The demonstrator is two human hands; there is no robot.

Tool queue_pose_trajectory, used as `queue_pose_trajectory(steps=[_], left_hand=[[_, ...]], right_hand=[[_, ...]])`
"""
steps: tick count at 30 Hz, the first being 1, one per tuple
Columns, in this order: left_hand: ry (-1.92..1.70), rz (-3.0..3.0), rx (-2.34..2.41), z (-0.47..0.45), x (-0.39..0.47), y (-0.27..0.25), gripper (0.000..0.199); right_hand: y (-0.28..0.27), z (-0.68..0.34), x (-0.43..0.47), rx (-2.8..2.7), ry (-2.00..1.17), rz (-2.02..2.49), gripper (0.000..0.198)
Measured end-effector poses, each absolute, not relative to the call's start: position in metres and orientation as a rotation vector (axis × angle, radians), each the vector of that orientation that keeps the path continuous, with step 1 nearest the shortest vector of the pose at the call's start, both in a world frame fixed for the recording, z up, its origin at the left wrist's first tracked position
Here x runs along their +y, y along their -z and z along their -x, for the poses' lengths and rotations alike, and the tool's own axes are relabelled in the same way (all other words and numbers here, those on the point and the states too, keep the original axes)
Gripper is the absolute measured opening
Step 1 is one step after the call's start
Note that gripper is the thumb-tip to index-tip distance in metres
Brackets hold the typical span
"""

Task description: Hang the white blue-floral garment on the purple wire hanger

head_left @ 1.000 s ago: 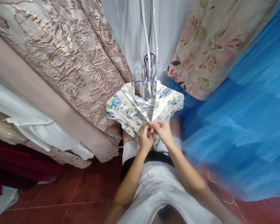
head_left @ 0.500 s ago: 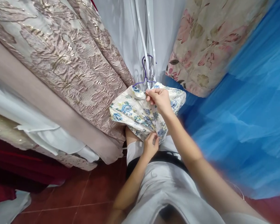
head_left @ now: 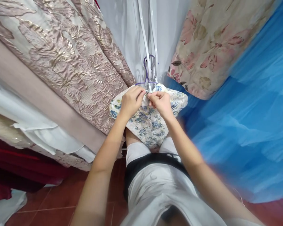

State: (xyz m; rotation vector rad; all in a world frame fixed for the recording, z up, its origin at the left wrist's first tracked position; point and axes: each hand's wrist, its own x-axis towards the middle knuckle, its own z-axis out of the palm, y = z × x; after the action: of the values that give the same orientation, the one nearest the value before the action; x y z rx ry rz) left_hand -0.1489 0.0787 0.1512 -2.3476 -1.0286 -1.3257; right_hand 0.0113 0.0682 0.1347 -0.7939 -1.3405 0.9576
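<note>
Below both hands (head_left: 132,101) (pinching its neckline (head_left: 153,89)) hangs the floral garment (head_left: 151,125).

Floral garment (head_left: 148,125) matt cloth, hanger (head_left: 145,69) smooth plastic-type, brocade (head_left: 66,59) rough w/ metallic sheen

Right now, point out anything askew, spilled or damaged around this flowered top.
Nothing stands out. The flowered top sits on the purple hanger, creased, with the left hand and right hand pinching at its neckline; cloth behind them is hidden.
</note>
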Motion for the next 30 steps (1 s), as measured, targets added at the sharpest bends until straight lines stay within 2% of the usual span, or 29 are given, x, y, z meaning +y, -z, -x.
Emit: queue_pose_trajectory(steps=[6, 12, 15, 20, 25, 27, 30], left_hand=[[1.505, 2.179, -1.1, 0.156, 0.081, -0.161, 0.029], [1.743, 1.93, -1.209, 0.231, 0.111, -0.176, 0.021], [1.756, 1.996, -1.284, 0.273, 0.117, -0.15, 0.026], [1.871, 1.93, -1.546, 0.291, 0.111, -0.065, 0.038], [2.015, 1.996, -1.752, 0.235, 0.09, 0.008, 0.043], [2.086, 2.118, -1.712, 0.201, 0.077, 0.02, 0.041], [2.058, 2.298, -1.567, 0.155, 0.054, 0.012, 0.036]], right_hand=[[-0.104, 0.005, 0.066, -1.341, -0.954, 0.839, 0.026], [-0.062, -0.001, 0.05, -1.362, -1.062, 0.974, 0.026], [-0.052, -0.013, 0.035, -1.338, -1.116, 0.993, 0.024], [-0.044, -0.02, 0.02, -1.404, -1.179, 0.996, 0.025], [-0.015, -0.021, 0.015, -1.5, -1.246, 1.089, 0.022], [0.0, -0.022, 0.012, -1.55, -1.287, 1.128, 0.021], [0.015, -0.027, 0.005, -1.619, -1.329, 1.148, 0.022]])
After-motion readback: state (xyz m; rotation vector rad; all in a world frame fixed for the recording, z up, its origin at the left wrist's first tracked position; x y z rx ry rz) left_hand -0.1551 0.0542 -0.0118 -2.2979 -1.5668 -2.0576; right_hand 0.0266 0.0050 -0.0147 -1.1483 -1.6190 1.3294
